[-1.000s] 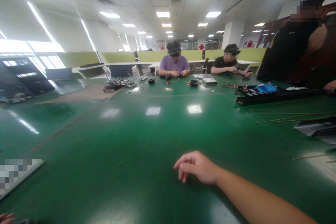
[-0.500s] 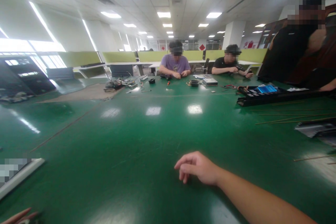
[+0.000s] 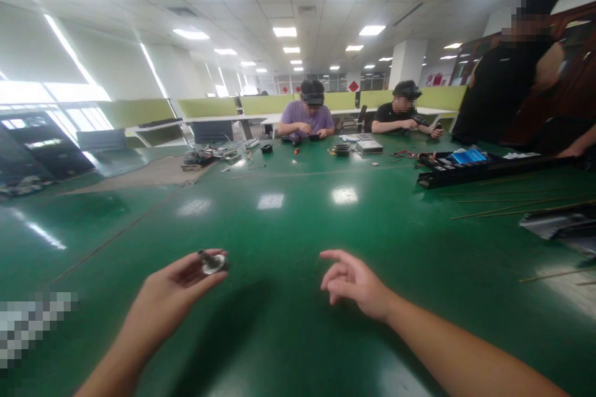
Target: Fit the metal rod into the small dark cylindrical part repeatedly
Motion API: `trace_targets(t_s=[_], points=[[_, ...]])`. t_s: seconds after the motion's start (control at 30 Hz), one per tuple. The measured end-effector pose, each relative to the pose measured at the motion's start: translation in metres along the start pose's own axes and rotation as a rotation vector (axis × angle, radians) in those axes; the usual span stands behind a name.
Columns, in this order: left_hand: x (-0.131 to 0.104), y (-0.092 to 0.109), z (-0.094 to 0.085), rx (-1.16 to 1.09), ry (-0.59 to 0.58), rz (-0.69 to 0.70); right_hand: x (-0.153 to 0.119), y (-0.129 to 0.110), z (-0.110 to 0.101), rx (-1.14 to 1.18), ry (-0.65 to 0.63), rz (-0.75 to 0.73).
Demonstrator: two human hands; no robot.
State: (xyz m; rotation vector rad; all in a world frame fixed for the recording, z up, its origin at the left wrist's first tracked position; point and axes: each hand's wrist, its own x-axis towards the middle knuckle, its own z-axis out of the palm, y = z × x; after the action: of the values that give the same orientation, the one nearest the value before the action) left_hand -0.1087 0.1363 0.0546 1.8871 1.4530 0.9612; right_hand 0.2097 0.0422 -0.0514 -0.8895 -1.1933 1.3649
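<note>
My left hand (image 3: 179, 279) grips a small metal part (image 3: 213, 264) between thumb and fingers, held above the green table (image 3: 279, 229). The part has a round silvery disc and a short dark stem; I cannot make out its exact kind. To the right, my right hand (image 3: 354, 285) hovers over the table with the index finger stretched out and the other fingers loosely bent. Nothing shows in that hand. A gap of bare tabletop lies between my two hands.
Long thin rods (image 3: 498, 209) and a dark tray with a blue item (image 3: 469, 156) lie at the right. Across the table sit two people, with a black box (image 3: 342, 149) and loose parts (image 3: 205, 156) near them. Another person stands at the far right.
My left hand has come up from the lower left corner with the metal part in it. My right hand has stayed about in place, its index finger now straighter.
</note>
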Motion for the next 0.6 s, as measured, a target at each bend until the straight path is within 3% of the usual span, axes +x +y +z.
trace_targets(t_s=[0.13,0.27,0.43,0.6], points=[[0.009,0.023,0.067,-0.208,-0.411,0.091,-0.002,-0.006,-0.008,-0.327,0.173,-0.099],[0.005,0.028,0.113,-0.106,-0.541,0.259,-0.007,-0.013,-0.009,-0.693,0.222,-0.186],[-0.001,0.015,0.127,0.026,-0.562,0.486,-0.003,-0.006,-0.008,-0.706,0.297,-0.174],[-0.001,0.002,0.133,0.016,-0.466,0.447,0.001,-0.002,-0.007,-0.649,0.25,-0.127]])
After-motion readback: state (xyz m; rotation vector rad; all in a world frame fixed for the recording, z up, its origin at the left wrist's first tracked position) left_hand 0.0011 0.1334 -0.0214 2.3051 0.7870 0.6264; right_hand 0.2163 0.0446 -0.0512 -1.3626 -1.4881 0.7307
